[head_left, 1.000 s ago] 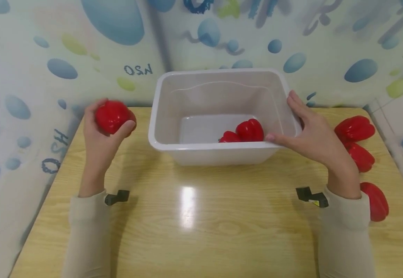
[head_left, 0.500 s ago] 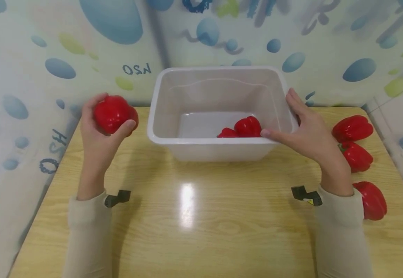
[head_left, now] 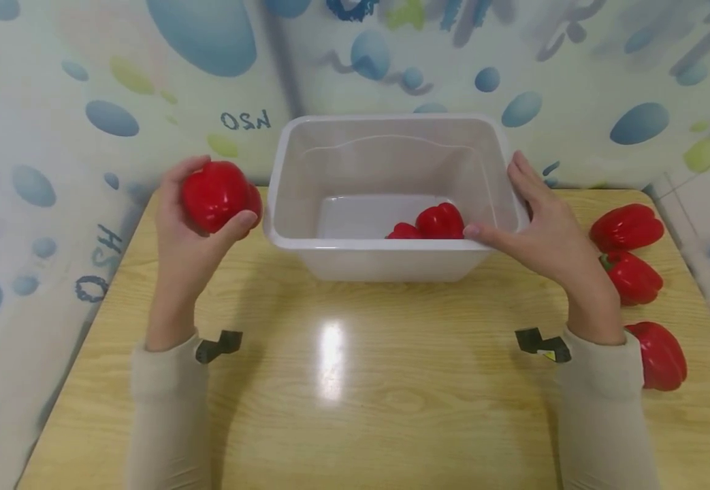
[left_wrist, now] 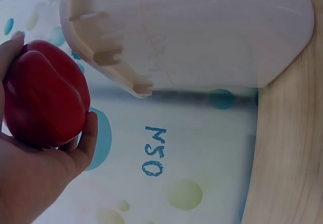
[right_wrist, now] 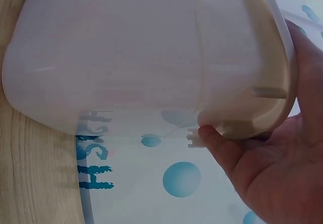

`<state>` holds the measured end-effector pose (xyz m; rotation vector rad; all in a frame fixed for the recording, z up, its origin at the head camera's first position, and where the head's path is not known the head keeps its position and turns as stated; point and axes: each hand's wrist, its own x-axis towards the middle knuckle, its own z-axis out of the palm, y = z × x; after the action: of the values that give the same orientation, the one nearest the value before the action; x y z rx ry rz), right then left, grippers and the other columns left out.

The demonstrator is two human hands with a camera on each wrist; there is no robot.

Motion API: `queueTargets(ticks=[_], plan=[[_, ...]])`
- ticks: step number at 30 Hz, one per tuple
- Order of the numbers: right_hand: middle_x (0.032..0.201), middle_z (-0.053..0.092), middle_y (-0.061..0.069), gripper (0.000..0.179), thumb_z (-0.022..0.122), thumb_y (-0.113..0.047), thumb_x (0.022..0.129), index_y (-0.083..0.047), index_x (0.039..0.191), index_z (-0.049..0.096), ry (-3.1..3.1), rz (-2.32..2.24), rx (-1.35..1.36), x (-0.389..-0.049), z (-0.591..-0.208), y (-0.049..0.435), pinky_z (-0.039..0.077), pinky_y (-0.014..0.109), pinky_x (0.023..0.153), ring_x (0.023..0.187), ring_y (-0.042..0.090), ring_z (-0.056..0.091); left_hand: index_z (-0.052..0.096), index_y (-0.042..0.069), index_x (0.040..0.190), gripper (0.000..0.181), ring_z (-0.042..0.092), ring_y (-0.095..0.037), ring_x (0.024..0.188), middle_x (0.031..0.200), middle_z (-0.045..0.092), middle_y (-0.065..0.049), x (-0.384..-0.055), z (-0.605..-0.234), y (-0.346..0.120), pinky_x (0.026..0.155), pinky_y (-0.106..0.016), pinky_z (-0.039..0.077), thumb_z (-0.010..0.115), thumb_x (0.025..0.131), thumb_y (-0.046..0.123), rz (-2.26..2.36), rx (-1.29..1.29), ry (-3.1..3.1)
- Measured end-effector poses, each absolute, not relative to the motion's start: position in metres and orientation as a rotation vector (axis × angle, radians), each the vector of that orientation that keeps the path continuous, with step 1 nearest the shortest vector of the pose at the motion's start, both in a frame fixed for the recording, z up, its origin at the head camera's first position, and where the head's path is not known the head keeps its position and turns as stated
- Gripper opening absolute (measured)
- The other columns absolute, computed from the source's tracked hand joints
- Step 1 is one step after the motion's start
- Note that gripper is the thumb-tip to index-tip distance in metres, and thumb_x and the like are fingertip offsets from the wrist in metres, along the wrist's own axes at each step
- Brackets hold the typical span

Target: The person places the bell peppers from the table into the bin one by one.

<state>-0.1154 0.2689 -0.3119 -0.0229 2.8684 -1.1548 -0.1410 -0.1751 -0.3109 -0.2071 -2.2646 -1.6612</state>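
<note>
My left hand grips a red bell pepper in the air, just left of a white plastic bin. In the left wrist view fingers and thumb wrap round the same pepper, apart from the bin's wall. My right hand holds the bin's right end by its rim, also seen in the right wrist view, where the hand curls over the bin's edge. Inside the bin, at the front right, lie a red pepper and a second pepper, partly hidden by the front wall.
On the right of the wooden table lie three more red peppers: one at the back, a middle one and a front one, partly behind the right sleeve. A patterned wall stands behind the bin.
My left hand has lifted the pepper slightly and moved it right, nearer the bin. The bin looks a little higher in view; my right hand keeps its hold on the rim.
</note>
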Motion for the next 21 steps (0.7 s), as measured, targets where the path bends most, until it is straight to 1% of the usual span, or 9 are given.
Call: queueTargets(ticks=[5,12,21], plan=[[0.18,0.008,-0.01,0.107,0.081,-0.052,0.088,-0.041,0.169,0.012,2.869,-1.19,-0.062,-0.115,-0.314,0.271,0.041,0.078,0.109,0.155,0.044,0.031,0.051,0.024,0.15,0.076,0.044,-0.019,0.146,0.153,0.052,0.006,-0.14,-0.309,-0.171,0.101,-0.022,0.056,0.083,0.083,0.003,-1.682,-0.245,-2.25],[0.179,0.007,-0.013,0.104,0.081,-0.052,0.089,-0.043,0.168,0.013,2.867,-1.2,-0.071,-0.115,-0.313,0.271,0.042,0.078,0.108,0.156,0.044,0.031,0.053,0.022,0.148,0.075,0.045,-0.023,0.144,0.15,0.055,0.002,-0.142,-0.306,-0.164,0.099,-0.022,0.057,0.082,0.082,0.002,-1.768,-0.275,-2.152],[0.18,0.008,-0.011,0.106,0.081,-0.052,0.088,-0.042,0.168,0.012,2.866,-1.183,-0.073,-0.115,-0.313,0.271,0.042,0.078,0.108,0.155,0.044,0.032,0.052,0.02,0.148,0.076,0.044,-0.024,0.146,0.151,0.054,0.0,-0.146,-0.306,-0.155,0.099,-0.022,0.057,0.081,0.081,-0.001,-1.845,-0.33,-2.105]])
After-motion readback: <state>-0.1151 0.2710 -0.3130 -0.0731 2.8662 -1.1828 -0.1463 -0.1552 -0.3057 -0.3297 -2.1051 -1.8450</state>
